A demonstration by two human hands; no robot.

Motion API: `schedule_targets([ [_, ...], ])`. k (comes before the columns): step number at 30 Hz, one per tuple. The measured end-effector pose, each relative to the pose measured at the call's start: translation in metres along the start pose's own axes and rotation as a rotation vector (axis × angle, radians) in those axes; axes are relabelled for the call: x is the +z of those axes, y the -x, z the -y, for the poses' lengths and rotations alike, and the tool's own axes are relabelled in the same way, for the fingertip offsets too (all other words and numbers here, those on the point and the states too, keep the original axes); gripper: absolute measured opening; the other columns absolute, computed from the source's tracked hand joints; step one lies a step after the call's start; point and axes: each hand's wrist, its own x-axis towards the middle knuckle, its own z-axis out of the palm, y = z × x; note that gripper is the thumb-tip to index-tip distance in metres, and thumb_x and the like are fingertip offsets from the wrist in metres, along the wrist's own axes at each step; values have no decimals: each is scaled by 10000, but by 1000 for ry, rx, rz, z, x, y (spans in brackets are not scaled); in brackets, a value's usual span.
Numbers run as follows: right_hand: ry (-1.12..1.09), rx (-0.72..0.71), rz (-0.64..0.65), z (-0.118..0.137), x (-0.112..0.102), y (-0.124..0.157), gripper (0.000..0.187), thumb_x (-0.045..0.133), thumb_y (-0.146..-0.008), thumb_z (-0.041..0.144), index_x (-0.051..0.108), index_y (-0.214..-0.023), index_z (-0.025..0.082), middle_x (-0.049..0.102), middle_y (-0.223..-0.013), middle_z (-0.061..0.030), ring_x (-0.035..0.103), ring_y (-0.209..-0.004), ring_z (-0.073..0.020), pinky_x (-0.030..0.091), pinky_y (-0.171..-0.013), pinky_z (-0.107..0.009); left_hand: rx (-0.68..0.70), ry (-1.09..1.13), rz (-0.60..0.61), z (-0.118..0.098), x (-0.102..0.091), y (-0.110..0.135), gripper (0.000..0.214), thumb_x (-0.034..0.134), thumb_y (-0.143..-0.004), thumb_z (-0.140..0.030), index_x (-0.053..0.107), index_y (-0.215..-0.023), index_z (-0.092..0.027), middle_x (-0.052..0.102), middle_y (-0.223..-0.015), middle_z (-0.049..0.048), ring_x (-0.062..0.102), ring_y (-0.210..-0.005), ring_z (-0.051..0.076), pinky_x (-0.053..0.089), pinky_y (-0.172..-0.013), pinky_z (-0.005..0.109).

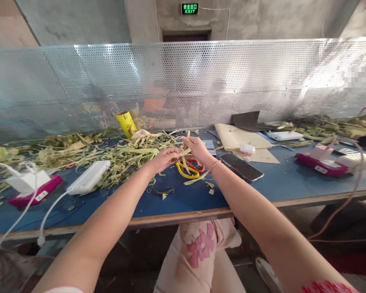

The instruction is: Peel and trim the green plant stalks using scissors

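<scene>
Over the middle of the blue table, my left hand [165, 158] pinches a pale, flat plant strip [186, 153]. My right hand [198, 148] is closed on the same strip close by, and part of it sticks up above the fingers. Beneath the hands lie two looped handles that look like scissors, one yellow [187, 175] and one red [198, 166]; any blades are hidden. A pile of dried green plant strips [131, 156] spreads left of my hands. To the right of my right wrist rests a black-screened phone [242, 166].
A perforated metal screen [183, 81] runs along the table's back, with blurred people behind it. A yellow tube [126, 124] stands by the pile. Left are a white power bank [88, 178] and a magenta power strip [36, 191]; right, brown paper [240, 136] and another magenta strip [321, 165].
</scene>
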Motion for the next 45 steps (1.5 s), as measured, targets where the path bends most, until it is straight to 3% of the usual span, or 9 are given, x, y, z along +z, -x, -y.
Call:
schedule_targets([
  [3, 7, -41, -46, -3, -2, -1, 304, 408, -795, 446, 516, -760, 164, 408, -530, 33, 392, -465, -89, 335, -470, -229, 35, -54, -58, -1, -1, -1, 185, 635, -617, -242, 486, -554, -151, 555, -616, -20, 556, -672, 117, 378, -709, 268],
  [7, 266, -388, -214, -4, -10, 2, 374, 452, -774, 239, 437, -1142, 173, 522, -901, -74, 513, -769, -152, 435, -690, -306, 146, 1, -223, -5, -4, -2, 164, 617, -629, -259, 499, -581, -156, 585, -599, -12, 581, -684, 126, 401, -729, 270],
  [11, 675, -671, -69, 3, -14, 11, 367, 479, -768, 206, 514, -1133, 228, 507, -1105, -97, 445, -1046, -229, 363, -901, -412, 187, 41, -296, -4, -9, -4, 157, 615, -623, -277, 522, -613, -151, 623, -631, 5, 596, -686, 130, 429, -731, 274],
  [15, 894, -736, 8, 9, -7, 19, 347, 506, -788, 290, 538, -1130, 242, 534, -1160, -67, 436, -1078, -234, 287, -975, -418, 183, 20, -311, 0, -9, -5, 177, 612, -619, -304, 528, -626, -148, 627, -633, 4, 582, -644, 121, 440, -660, 262],
  [21, 942, -716, -83, 10, 0, 22, 289, 451, -823, 286, 571, -1083, 247, 595, -1104, -46, 492, -1040, -217, 120, -1044, -470, 262, -65, -341, 2, -4, -6, 200, 619, -611, -274, 463, -555, -162, 571, -575, -31, 540, -607, 96, 414, -596, 219],
  [31, 568, -543, -42, 7, 9, 15, 138, 527, -786, 272, 618, -840, 182, 633, -881, -61, 555, -851, -188, 394, -789, -333, 353, -220, -361, 4, -5, -5, 150, 531, -647, -265, 455, -556, -174, 450, -514, -46, 451, -532, 83, 371, -570, 223],
  [37, 153, -270, -119, 6, 14, 10, 205, 608, -696, 352, 547, -619, 172, 556, -670, -8, 509, -654, -124, 404, -637, -261, 406, -367, -221, -1, -4, 2, 71, 457, -645, -219, 440, -593, -175, 404, -567, -32, 401, -568, 99, 331, -564, 244],
  [41, -47, -56, -44, 3, 15, 6, 309, 643, -619, 437, 493, -571, 172, 479, -546, 36, 411, -509, -79, 337, -502, -227, 434, -609, -286, -3, 1, 6, 210, 549, -678, -265, 391, -569, -181, 314, -545, -48, 306, -526, 86, 267, -532, 246],
  [45, -63, -37, 23, -5, 14, 2, 322, 612, -639, 457, 474, -572, 174, 435, -518, 48, 380, -496, -70, 317, -478, -214, 461, -721, -313, -2, 1, 4, 317, 548, -715, -326, 348, -517, -181, 312, -524, -43, 303, -525, 89, 256, -541, 250],
])
